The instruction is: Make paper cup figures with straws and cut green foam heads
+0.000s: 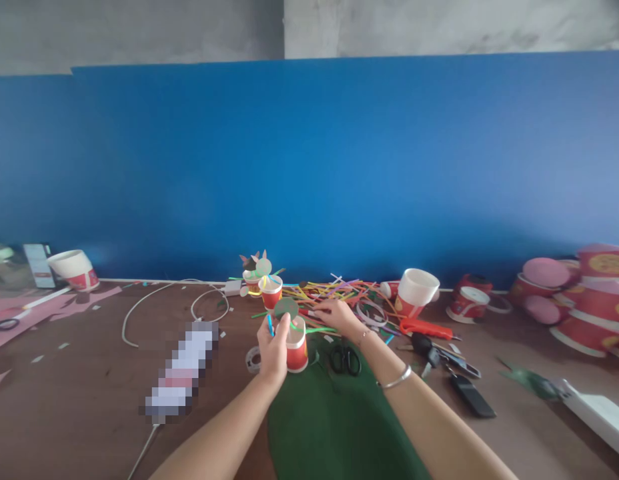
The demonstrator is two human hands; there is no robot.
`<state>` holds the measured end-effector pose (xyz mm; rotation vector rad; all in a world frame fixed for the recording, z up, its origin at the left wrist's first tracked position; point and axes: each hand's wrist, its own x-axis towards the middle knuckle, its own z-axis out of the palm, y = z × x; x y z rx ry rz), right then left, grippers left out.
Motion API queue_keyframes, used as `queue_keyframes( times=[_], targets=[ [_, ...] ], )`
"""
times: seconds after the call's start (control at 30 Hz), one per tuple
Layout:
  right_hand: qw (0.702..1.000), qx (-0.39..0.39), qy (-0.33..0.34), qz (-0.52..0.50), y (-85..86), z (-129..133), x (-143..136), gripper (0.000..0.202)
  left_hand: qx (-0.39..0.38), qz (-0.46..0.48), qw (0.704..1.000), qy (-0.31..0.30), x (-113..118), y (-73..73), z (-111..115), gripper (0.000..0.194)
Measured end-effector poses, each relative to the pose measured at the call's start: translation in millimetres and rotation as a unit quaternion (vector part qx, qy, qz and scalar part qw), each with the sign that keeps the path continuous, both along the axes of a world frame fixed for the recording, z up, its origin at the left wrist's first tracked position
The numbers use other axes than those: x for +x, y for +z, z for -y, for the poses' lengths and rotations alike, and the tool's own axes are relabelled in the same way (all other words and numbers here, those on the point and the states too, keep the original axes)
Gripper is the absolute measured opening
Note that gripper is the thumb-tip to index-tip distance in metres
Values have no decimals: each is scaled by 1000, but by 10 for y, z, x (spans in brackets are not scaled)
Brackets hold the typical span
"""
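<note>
My left hand (273,350) is closed around the side of a red and white paper cup (297,352). A round green disc (286,308) shows at the cup's top, and a short blue piece (270,325) sticks up by my fingers. Thin green strips (319,330) extend from the cup towards the right. My right hand (339,317) is over the near edge of a pile of thin coloured strips (334,291), its fingers drawn together. Whatever its fingertips pinch is too small to make out. Below lies a dark green sheet (334,420) with black scissors (345,360) on it.
Decorated paper cups (271,292) stand behind my left hand. Right of the pile are a white-topped cup (417,292), an orange-red tool (427,328), keys (429,353) and stacked red cups (584,313). A blurred-out phone-like object (182,370) with a cable lies left. A blue partition (309,167) rises behind.
</note>
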<state>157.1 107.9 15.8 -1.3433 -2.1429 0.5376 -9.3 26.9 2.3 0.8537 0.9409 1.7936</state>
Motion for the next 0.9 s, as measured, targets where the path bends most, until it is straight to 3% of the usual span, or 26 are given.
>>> queue_keyframes(
  times=[0.13,0.33,0.67,0.9],
  targets=[
    [999,-34,24,18,-4,-226,-26,36,-19,64,998,23,-11,19,-50,29],
    [991,-44,95,84,9,-277,-201,16,-9,74,997,13,-8,-13,-57,27],
    [993,8,79,90,-74,23,-343,21,-6,35,999,13,-22,-42,-59,28],
    [997,-35,51,36,-139,-64,-369,12,-18,26,999,17,-36,-44,-56,32]
  ],
)
